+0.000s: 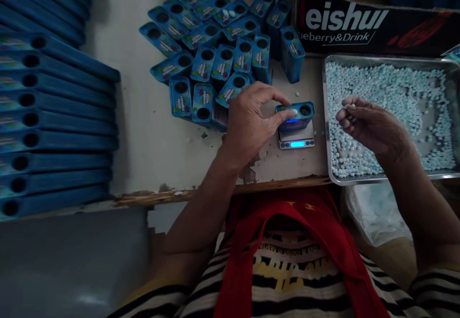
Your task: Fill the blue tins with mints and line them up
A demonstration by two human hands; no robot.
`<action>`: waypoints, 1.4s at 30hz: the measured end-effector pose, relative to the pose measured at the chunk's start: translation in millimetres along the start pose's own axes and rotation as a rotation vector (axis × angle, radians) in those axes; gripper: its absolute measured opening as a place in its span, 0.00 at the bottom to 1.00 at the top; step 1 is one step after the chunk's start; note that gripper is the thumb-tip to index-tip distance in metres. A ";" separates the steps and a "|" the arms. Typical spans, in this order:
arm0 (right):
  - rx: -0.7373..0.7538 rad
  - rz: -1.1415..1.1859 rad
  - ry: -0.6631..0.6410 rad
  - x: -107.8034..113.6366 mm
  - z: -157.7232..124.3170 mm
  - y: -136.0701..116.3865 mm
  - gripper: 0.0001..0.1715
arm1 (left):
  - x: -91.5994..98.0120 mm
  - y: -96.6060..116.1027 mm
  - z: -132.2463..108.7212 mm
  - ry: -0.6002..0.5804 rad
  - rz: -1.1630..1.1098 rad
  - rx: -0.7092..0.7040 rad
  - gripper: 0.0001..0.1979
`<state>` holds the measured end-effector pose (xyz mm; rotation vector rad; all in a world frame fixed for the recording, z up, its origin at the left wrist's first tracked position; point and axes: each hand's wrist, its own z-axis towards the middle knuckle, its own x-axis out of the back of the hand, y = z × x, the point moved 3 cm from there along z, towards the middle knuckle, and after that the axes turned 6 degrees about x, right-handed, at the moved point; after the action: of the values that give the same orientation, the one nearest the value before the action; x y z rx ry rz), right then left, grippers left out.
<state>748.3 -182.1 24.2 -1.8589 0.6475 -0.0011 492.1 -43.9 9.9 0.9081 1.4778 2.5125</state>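
A small blue tin with a round hole in its top stands upright on a little digital scale, whose display glows blue. My left hand holds the tin by its left end, thumb in front and fingers behind. Over the metal tray of pale blue and white tablets, my right hand is closed in a pinch. A few tablets show between its thumb and fingertips. The figures on the display are too small to read.
Behind my left hand stand many blue tins, some with tablets on top. Stacked rows of blue tins fill the left side. A dark printed carton stands behind the tray. The table's front edge is chipped.
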 end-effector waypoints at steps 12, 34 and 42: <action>0.015 0.015 -0.092 3.5 6.1 4.4 0.03 | -7.6 2.0 -2.4 -0.060 0.018 0.065 0.03; 0.294 -0.502 -0.172 -22.4 -4.1 -16.7 0.11 | -24.0 26.0 13.3 -0.138 0.326 -0.037 0.10; 0.564 -1.752 -0.566 -115.4 18.1 -49.2 0.17 | 24.6 5.4 -21.5 0.011 0.328 0.035 0.07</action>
<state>676.8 -104.8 94.9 -1.2224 -1.3247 -0.6802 461.7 -54.5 17.6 1.2361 1.4869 2.7216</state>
